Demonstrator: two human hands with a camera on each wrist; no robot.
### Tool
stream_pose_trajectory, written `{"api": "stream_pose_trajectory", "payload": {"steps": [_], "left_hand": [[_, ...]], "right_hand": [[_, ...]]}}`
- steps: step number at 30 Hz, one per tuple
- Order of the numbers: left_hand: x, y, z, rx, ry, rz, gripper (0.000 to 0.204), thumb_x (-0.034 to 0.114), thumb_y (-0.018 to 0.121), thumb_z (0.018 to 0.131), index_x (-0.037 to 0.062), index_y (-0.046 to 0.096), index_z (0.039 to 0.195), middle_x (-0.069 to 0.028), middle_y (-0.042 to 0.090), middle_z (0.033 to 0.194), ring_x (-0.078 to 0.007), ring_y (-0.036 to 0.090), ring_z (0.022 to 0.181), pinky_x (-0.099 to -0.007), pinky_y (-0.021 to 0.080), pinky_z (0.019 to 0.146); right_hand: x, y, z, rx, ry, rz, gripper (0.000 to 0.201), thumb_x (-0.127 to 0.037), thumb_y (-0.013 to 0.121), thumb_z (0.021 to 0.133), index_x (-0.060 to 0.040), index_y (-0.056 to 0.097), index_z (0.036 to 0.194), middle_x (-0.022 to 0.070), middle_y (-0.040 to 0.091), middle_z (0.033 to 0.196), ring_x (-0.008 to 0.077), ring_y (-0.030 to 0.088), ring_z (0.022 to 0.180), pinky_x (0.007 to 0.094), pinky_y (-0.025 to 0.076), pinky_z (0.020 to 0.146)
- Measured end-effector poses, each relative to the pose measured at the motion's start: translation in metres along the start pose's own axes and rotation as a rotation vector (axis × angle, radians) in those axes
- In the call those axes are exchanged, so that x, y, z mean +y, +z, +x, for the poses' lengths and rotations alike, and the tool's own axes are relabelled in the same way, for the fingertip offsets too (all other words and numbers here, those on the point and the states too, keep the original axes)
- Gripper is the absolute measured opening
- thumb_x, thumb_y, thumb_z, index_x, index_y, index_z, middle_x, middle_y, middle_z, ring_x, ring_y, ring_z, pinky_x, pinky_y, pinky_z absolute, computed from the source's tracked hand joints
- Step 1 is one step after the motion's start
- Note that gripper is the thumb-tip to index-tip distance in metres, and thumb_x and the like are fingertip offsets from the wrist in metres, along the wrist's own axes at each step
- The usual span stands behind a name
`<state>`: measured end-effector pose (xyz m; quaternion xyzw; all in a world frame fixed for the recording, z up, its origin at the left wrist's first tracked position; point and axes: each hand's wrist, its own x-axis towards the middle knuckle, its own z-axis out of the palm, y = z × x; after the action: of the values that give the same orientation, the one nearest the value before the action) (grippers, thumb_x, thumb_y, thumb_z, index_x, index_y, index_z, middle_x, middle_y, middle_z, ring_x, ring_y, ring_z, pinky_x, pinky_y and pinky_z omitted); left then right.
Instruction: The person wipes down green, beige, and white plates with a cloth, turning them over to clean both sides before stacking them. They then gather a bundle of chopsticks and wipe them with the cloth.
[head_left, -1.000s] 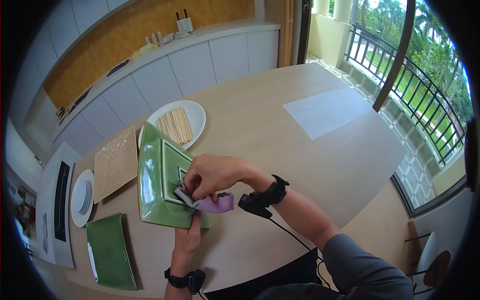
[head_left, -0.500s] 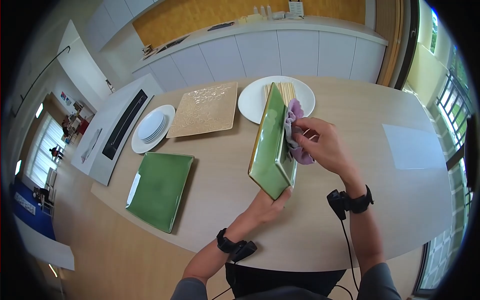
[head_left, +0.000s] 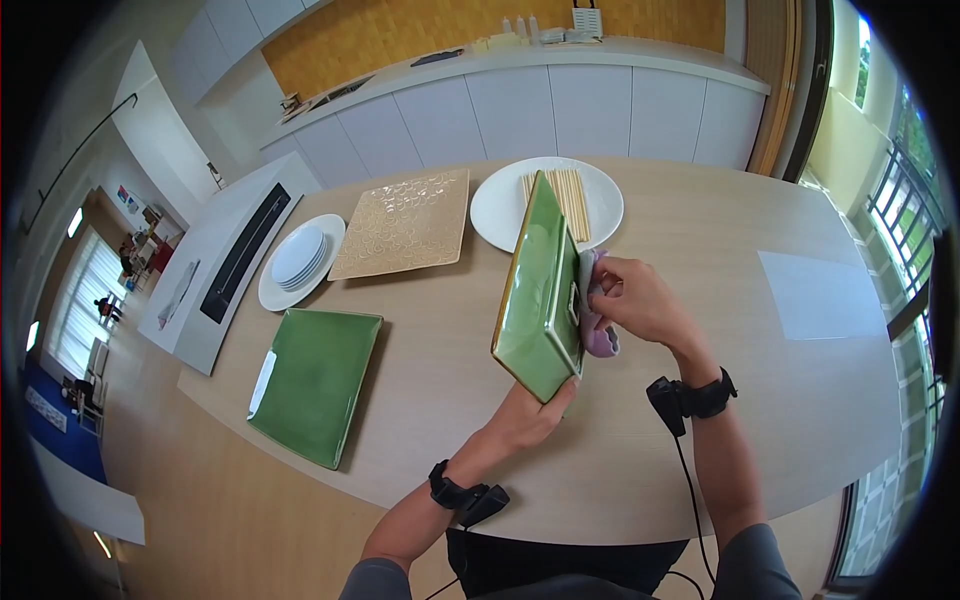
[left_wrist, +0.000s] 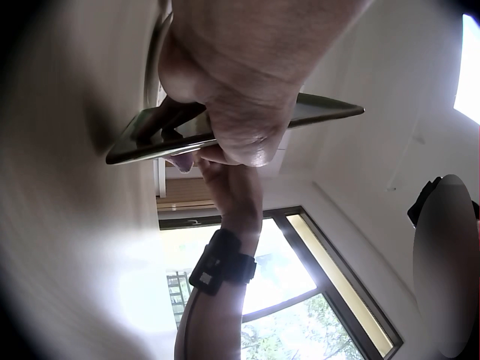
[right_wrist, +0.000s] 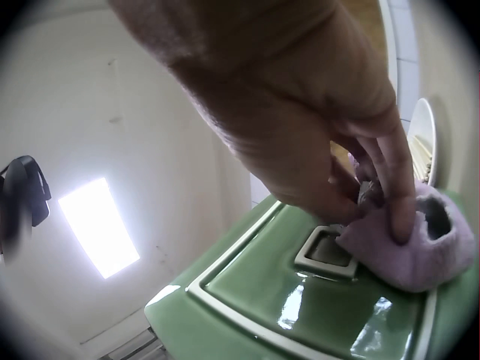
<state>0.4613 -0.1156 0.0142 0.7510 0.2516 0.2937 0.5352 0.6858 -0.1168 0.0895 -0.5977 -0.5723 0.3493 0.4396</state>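
My left hand [head_left: 522, 418] grips a square green plate [head_left: 528, 310] by its lower edge, holding it tilted steeply above the table. In the right wrist view the plate's glossy underside [right_wrist: 247, 300] shows a pale raised foot rim and a small square ridge at its centre. A purple and grey cloth [head_left: 601, 338] is pinched in the fingers of my right hand [head_left: 643, 300] and lies against that underside. The left wrist view shows the left palm [left_wrist: 240, 97] at the plate, its fingers partly hidden behind it. Another green plate [head_left: 318, 385] lies on the table to the left.
Behind stand a white oval plate [head_left: 490, 205] with wooden chopsticks [head_left: 568, 205], a beige patterned square plate [head_left: 405, 225], and a white plate with several small white dishes [head_left: 298, 255]. A translucent sheet [head_left: 825, 297] lies at the right of the table [head_left: 700, 230].
The head view has swung left, bringing both arms toward the middle. The cloth has moved slightly lower on the plate's underside over the last half second. Both hands keep their holds.
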Motion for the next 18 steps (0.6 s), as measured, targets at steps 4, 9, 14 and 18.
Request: {"api": "stream_pose_trajectory", "payload": {"steps": [4, 9, 14, 18], "left_hand": [[0.004, -0.002, 0.001, -0.030, -0.001, 0.004, 0.025, 0.013, 0.057, 0.099, -0.0018, 0.059, 0.120, -0.0103, 0.064, 0.108, -0.0205, 0.059, 0.098, -0.0342, 0.048, 0.089], [0.001, -0.002, 0.002, -0.033, 0.002, -0.007, 0.023, 0.011, 0.056, 0.099, -0.0016, 0.059, 0.118, -0.0093, 0.063, 0.106, -0.0203, 0.059, 0.096, -0.0342, 0.048, 0.087], [0.005, 0.002, 0.004, 0.009, 0.140, -0.004, 0.014, 0.006, 0.050, 0.097, -0.0010, 0.055, 0.108, -0.0087, 0.056, 0.092, -0.0206, 0.053, 0.084, -0.0358, 0.046, 0.079], [0.003, 0.002, 0.004, 0.002, 0.120, -0.044, 0.016, 0.007, 0.051, 0.097, -0.0010, 0.055, 0.110, -0.0086, 0.056, 0.093, -0.0199, 0.054, 0.085, -0.0353, 0.047, 0.079]], "right_hand": [[-0.013, -0.002, -0.007, -0.127, 0.082, -0.131, 0.020, -0.002, 0.063, 0.077, 0.0114, 0.065, 0.091, 0.0139, 0.067, 0.077, 0.0225, 0.072, 0.061, 0.0306, 0.056, 0.058], [-0.024, -0.006, -0.012, -0.279, 0.135, -0.129, 0.021, -0.003, 0.064, 0.076, 0.0121, 0.065, 0.090, 0.0153, 0.069, 0.077, 0.0216, 0.072, 0.062, 0.0299, 0.056, 0.058], [-0.039, -0.011, -0.020, -0.461, 0.153, -0.097, 0.019, -0.003, 0.067, 0.078, 0.0109, 0.066, 0.091, 0.0116, 0.071, 0.074, 0.0152, 0.072, 0.062, 0.0243, 0.056, 0.062], [-0.045, -0.012, -0.024, -0.510, 0.086, 0.041, 0.019, -0.002, 0.066, 0.082, 0.0105, 0.066, 0.097, 0.0096, 0.071, 0.080, 0.0130, 0.071, 0.065, 0.0244, 0.056, 0.062]]}}
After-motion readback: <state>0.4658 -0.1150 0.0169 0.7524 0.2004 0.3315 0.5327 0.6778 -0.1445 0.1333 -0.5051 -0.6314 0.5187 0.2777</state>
